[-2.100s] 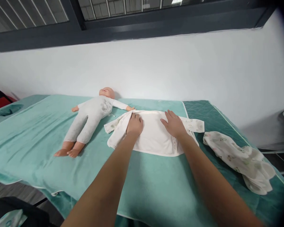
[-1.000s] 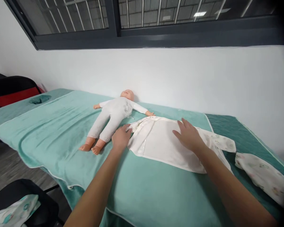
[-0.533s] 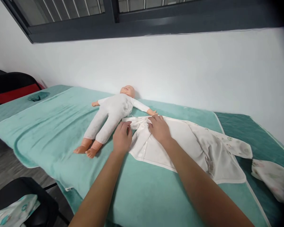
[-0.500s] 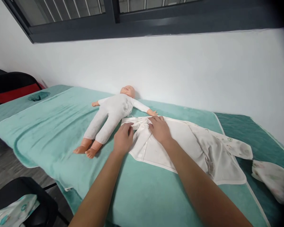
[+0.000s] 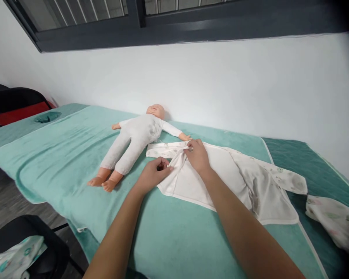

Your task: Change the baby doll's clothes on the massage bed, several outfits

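Note:
A white baby shirt (image 5: 221, 166) with a small printed pattern on its sleeves lies spread open on the green sheet. My left hand (image 5: 155, 174) pinches the cloth at the shirt's left side, below the left sleeve. Higher up, near the top edge, my right hand (image 5: 197, 155) grips a gathered fold where that sleeve joins. The fingertips of the right hand are partly hidden by the hand itself. A baby doll (image 5: 138, 135) in a white body suit lies on its back to the left, one hand close to the shirt's top edge.
The green sheet (image 5: 64, 155) covers a long bed against a white wall below a dark window frame (image 5: 192, 29). Another patterned cloth (image 5: 334, 217) lies at the right. A black chair (image 5: 55, 252) at the lower left bears a printed cloth (image 5: 17, 257).
My left hand has moved from the sleeve down to the shirt's side. The left sleeve now lies flatter and straighter. My right hand remains near the top edge, gripping the fold.

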`<state>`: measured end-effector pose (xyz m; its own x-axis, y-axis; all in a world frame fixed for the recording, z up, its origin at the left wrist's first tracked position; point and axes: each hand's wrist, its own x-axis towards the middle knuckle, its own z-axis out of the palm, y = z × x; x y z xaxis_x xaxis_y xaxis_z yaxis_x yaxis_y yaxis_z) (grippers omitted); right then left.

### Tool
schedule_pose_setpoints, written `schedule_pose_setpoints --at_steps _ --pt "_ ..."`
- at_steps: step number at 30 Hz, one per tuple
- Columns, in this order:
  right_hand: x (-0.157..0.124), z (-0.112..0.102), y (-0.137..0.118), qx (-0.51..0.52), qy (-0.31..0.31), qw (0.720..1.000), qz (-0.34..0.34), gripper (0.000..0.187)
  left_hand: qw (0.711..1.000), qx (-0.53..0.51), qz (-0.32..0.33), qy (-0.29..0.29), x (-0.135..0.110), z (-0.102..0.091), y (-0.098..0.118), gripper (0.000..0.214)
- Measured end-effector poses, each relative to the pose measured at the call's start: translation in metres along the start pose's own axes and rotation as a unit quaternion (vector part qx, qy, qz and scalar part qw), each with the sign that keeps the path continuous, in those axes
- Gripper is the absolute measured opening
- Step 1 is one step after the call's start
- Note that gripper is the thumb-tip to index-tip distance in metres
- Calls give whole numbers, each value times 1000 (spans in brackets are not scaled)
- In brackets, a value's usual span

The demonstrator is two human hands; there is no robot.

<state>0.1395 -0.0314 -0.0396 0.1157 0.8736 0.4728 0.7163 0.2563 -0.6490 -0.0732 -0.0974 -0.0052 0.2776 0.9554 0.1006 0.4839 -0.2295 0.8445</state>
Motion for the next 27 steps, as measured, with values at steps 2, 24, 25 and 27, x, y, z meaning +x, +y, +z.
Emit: schedule_pose_setpoints --at_steps 2,24,25,27 --pt "2 -2 0 32 19 999 30 9 995 -92 0 -25 -3 -1 2 29" --pt "4 3 1 66 -31 997 36 28 982 -104 -35 154 9 1 -15 28" --pt "3 3 1 48 -40 998 26 31 978 -99 -36 177 10 0 -15 27" --pt "3 4 2 20 -60 998 7 37 969 -98 -38 225 11 0 -15 26"
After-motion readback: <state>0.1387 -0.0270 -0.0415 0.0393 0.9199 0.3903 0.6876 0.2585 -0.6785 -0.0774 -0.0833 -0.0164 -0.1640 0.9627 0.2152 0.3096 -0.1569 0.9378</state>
